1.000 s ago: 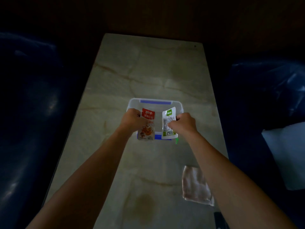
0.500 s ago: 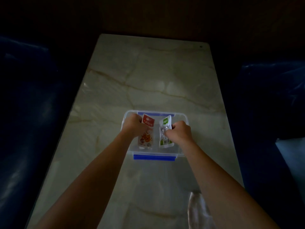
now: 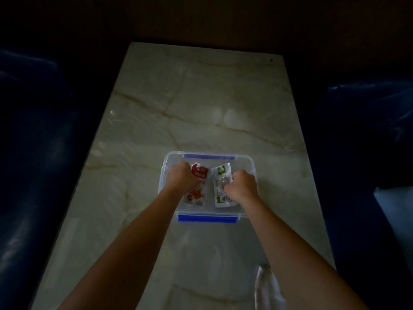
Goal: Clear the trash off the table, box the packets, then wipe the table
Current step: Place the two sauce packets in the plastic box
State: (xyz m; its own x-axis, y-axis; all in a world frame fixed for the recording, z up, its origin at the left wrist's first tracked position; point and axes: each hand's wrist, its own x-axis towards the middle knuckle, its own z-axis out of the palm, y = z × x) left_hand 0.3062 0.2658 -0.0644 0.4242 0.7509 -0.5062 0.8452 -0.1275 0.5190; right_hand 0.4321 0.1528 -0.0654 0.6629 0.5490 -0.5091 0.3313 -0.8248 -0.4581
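- The red packet (image 3: 197, 186) has white marks on its red top part. They look like writing, but they are too blurry to read.
- The lower part of the red packet has an orange picture and some tiny dark print. None of it can be read.
- The green packet (image 3: 221, 189) has a small white shape on its green top. It may be a brand sign, but no letters can be made out.
- Near the bottom of the green packet there is a little white patch with dark lines, like a barcode. No numbers can be read on it.
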